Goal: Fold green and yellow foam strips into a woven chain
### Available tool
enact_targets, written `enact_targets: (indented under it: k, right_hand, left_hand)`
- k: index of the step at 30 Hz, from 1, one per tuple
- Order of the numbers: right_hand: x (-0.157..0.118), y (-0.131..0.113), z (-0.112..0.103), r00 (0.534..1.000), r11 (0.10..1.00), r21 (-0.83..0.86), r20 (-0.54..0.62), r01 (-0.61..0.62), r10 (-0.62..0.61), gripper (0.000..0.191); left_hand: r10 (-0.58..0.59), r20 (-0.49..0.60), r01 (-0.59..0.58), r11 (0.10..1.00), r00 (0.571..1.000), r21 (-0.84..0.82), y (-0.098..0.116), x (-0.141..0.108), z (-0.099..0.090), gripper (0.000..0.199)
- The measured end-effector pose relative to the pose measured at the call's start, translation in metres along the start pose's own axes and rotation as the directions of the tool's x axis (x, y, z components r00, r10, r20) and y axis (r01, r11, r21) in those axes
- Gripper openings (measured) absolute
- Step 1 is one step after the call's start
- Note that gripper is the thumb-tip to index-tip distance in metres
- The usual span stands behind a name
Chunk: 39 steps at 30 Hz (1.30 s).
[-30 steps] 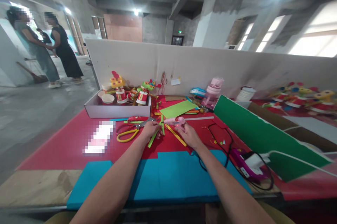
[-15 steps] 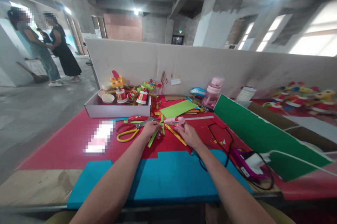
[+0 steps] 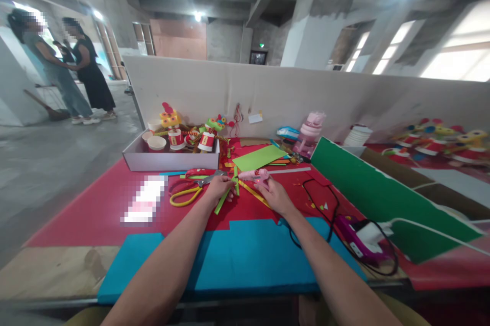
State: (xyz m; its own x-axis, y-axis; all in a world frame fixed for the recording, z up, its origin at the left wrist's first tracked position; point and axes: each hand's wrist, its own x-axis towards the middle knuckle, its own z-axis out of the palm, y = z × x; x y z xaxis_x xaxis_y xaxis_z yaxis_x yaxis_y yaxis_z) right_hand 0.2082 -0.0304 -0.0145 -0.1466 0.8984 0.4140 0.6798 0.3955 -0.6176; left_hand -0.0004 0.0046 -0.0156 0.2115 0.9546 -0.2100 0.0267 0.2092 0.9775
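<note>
The left hand (image 3: 220,187)'s fingers are clamping narrow lime-green paper strips (image 3: 221,203) beside the nozzle of the pink plastic glue gun (image 3: 250,175); the right hand (image 3: 276,197)'s fingers are wrapping its handle. The strips are probably proving light, pliable, easily creased; the edges away from the gun's possibly hot nozzle are offering the safer hold. The red-covered surface (image 3: 92,206) is extending beneath the gun; beyond it, a pale partition (image 3: 184,81) is fronting a grey concrete room.
</note>
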Motion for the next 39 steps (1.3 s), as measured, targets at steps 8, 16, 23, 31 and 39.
enact_targets:
  k: [8,16,23,31,39]
  right_hand:
    - [-0.0003,-0.0008,-0.0014,1.0,1.0,-0.003,0.021,-0.003,0.003,0.043]
    - [-0.0007,-0.0005,-0.0016,0.999,0.999,-0.052,0.029,-0.013,0.014,0.041]
    - [-0.0003,-0.0035,-0.0035,0.999,0.998,-0.054,0.039,-0.02,0.023,0.033]
    - [-0.0009,-0.0035,-0.0032,0.999,0.999,-0.033,0.03,-0.015,0.016,0.035]
    - [-0.0005,-0.0035,-0.0033,0.999,0.999,-0.045,0.024,-0.025,0.026,0.038]
  left_hand:
    - [0.012,-0.003,-0.012,1.0,1.0,0.012,-0.0028,0.0019,-0.0007,0.016]
    - [0.013,0.011,-0.014,0.999,1.0,0.038,-0.001,0.0018,-0.0004,0.017]
    - [0.023,0.01,-0.023,0.999,1.0,0.042,-0.0004,0.0008,0.0001,0.018]
    - [0.027,0.01,-0.028,0.999,1.0,0.043,-0.0006,0.0024,0.0002,0.02]
    - [0.026,0.013,-0.027,0.999,1.0,0.038,0.0002,0.0007,0.0005,0.022]
